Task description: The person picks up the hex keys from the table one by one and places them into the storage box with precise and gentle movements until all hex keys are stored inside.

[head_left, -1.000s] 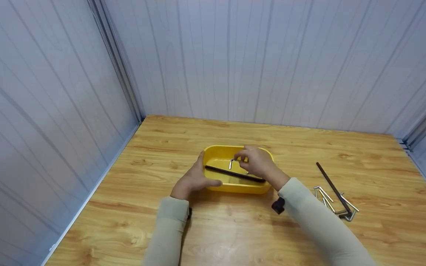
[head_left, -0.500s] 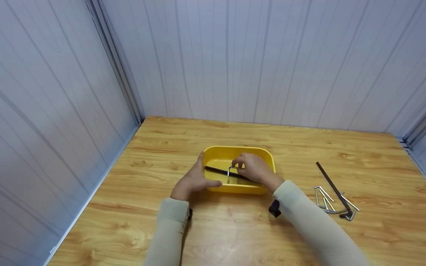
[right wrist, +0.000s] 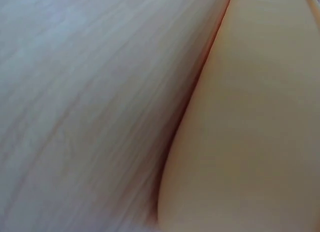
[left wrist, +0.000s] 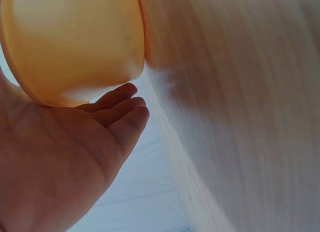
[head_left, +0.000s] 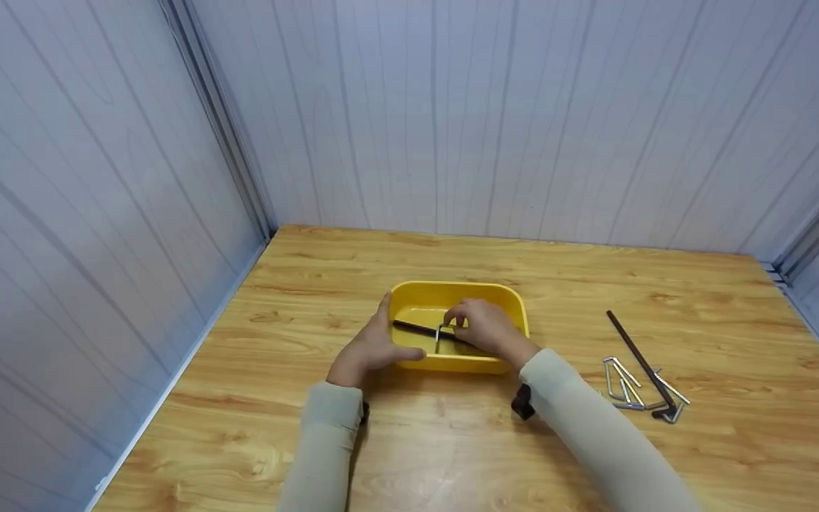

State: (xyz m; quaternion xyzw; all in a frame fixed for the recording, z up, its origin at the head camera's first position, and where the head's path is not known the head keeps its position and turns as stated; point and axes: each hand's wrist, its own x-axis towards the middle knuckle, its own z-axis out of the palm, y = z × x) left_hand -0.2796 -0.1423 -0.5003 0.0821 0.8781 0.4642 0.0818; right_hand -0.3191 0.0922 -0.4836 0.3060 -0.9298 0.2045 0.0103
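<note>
In the head view a yellow plastic bin (head_left: 466, 365) stands on the wood-grain table. My left hand (head_left: 369, 346) lies against its left end, thumb along the near rim and fingers against the outer wall. The left wrist view shows those fingers nearly straight beside the bin. My right hand (head_left: 484, 326) reaches inside and pinches a silver L-shaped hook (head_left: 438, 339), whose bent arm points down toward the near wall. Beneath it a dark rod (head_left: 413, 328) lies across the bin floor, its right part hidden by my hand. The right wrist view shows only the bin's outer wall and table.
Right of the bin lie several silver L-shaped screw hooks (head_left: 623, 384), some with threaded shanks. A long black L-shaped rod (head_left: 638, 358) lies across them. Pale wall panels (head_left: 395, 121) enclose the table (head_left: 296, 299) at the back and sides.
My right hand has come down and toward the near side inside the bin with the hook, mostly in the first half second. The left hand has stayed at the bin's left end.
</note>
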